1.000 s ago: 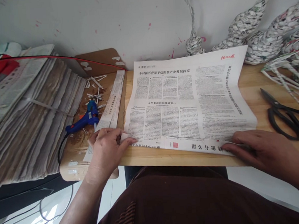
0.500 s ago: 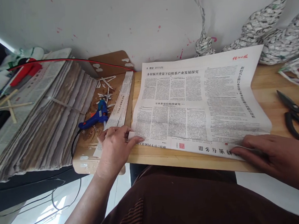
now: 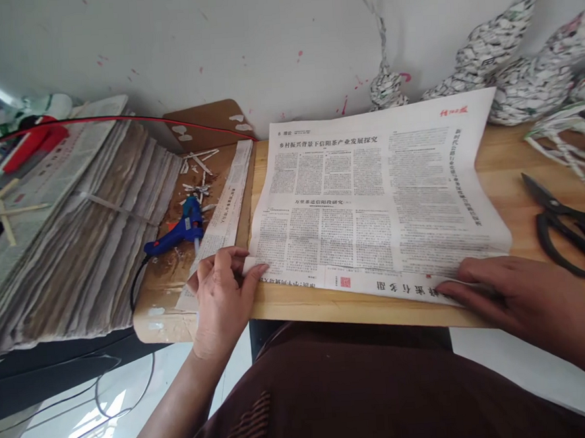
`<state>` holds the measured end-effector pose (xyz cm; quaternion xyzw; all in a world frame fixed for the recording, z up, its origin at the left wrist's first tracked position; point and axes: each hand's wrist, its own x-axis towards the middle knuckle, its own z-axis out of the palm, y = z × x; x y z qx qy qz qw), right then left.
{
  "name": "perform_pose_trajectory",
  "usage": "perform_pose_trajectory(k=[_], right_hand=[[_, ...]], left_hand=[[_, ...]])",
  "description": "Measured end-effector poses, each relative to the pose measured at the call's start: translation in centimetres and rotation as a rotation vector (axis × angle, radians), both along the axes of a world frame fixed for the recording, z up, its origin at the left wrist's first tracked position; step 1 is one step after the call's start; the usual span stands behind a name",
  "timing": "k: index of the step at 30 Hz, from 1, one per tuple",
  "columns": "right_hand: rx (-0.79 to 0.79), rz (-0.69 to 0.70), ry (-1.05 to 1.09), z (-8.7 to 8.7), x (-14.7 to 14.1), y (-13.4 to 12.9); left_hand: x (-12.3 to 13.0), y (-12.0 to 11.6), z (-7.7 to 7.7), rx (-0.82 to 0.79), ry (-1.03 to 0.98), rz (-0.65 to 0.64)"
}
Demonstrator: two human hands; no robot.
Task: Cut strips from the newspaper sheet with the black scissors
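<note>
- Moved since the last frame: our view, slightly rightward; newspaper (image 3: 345, 192), left hand (image 3: 224, 286) and right hand (image 3: 515, 294) keep place.
- Newspaper: spread on the worktop (image 3: 504, 156), near edge folded over.
- Fingers: ours, clamped on that fold, one hand towards each end.
- Handling, as we judge: light, limp, easily torn; best held by the fold's ends.

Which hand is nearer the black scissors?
Right. The right hand, on the newspaper, is front-left of the scissors; the left hand is well away, at the newspaper's near left corner.
</note>
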<state>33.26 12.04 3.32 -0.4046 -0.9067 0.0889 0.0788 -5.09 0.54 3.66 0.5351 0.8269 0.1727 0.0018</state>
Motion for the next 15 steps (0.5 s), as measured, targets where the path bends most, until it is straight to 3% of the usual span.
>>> perform_pose_trajectory(k=[3,9,15], right_hand=[[0.01,0.097,-0.023,-0.08,0.32,-0.07],[0.052,0.106,0.017,-0.22,0.23,-0.14],[0.071,0.094,0.009,0.01,0.02,-0.25]], left_hand=[[0.04,0.03,-0.11,0.004,0.01,0.009],[-0.01,-0.22,-0.71,0.104,0.087,-0.022],[0.59,-0.53,-0.26,0.112,0.256,-0.116]])
